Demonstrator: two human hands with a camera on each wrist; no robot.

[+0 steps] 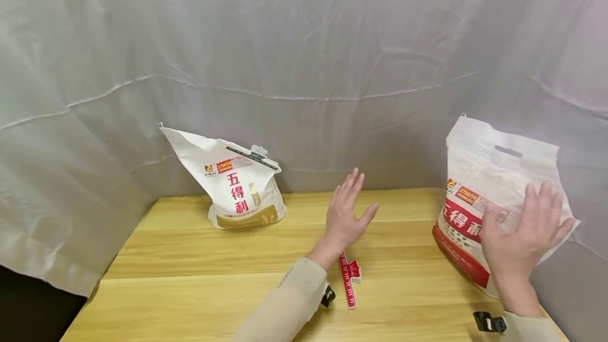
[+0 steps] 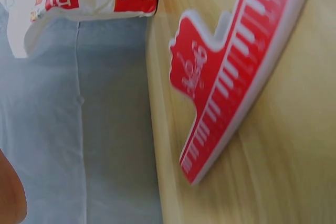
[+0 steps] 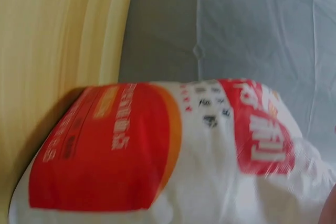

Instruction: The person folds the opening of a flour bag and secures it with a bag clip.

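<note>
My left hand (image 1: 345,218) is raised above the middle of the table, fingers straight and thumb spread, holding nothing. Below it on the wood lies a red clip (image 1: 349,278) with a piano-key pattern, which the left wrist view shows close up. At the right, my right hand (image 1: 520,228) is spread in front of a white flour bag with red bands (image 1: 467,249); whether it touches the bag I cannot tell. This bag stands upright with a slot handle in its top. The right wrist view shows its red lower part (image 3: 105,150) near the table edge.
A second white flour bag (image 1: 242,189) with a gold band stands at the back left, a black piano-key clip (image 1: 252,157) across its folded upper part. Grey cloth (image 1: 304,67) hangs behind and beside the wooden table (image 1: 190,257).
</note>
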